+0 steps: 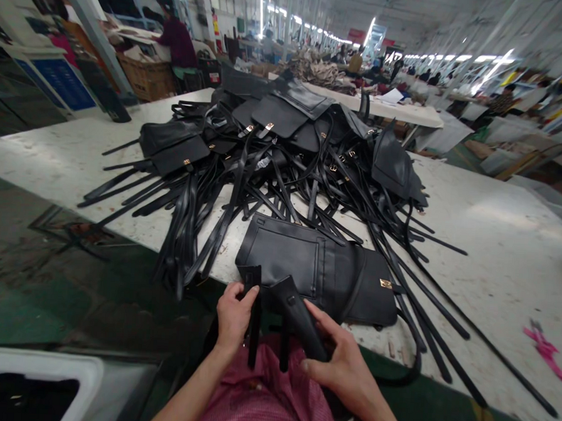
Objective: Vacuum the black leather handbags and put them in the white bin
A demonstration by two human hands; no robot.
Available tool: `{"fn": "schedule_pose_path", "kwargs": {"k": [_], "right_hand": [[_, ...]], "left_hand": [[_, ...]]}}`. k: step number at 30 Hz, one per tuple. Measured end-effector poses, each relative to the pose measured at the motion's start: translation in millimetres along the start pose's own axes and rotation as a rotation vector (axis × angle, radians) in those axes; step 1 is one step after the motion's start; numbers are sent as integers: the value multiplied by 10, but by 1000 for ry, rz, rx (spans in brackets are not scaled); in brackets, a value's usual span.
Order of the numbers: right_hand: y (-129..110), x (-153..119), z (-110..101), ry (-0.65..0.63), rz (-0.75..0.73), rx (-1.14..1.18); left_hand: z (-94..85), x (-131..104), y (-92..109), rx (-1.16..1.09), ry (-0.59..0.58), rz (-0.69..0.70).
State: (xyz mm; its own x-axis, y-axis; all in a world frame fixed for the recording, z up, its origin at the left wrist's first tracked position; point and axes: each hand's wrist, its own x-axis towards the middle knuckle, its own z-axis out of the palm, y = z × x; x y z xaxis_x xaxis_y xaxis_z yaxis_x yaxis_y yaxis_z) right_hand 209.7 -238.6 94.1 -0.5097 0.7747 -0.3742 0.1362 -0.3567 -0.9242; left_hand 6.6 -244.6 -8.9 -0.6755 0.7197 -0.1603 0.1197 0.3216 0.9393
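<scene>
A black leather bag piece (283,254) lies flat along the table's front edge, with a gold clasp (385,283) on its flap at the right. At its near left corner, my left hand (235,312) pinches a black edge between thumb and fingers. My right hand (339,355) is wrapped round a folded black panel (299,315), which tilts down towards my lap. Two short black straps hang below the panel between my hands. Behind the bag piece rises a large pile of black bags (286,116), with many straps spread over the table.
Pink-handled scissors (544,350) lie on the white table (500,247) at the right. Long straps trail to the table's right front edge. A white-rimmed bin (88,382) stands at the lower left. Several people work at tables farther back.
</scene>
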Motion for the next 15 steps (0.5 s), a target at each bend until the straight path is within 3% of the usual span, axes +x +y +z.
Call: {"fn": "schedule_pose_path", "kwargs": {"k": [4,11,15], "right_hand": [[-61,55,32,-15,-5,10],[-29,277,172,-48,-76,85],[-47,266,151,40,-95,180]], "left_hand": [[8,-25,-11,27,-54,7],[51,-170,37,-328,-257,-123],[108,-278,179,-516,-227,-145]]}}
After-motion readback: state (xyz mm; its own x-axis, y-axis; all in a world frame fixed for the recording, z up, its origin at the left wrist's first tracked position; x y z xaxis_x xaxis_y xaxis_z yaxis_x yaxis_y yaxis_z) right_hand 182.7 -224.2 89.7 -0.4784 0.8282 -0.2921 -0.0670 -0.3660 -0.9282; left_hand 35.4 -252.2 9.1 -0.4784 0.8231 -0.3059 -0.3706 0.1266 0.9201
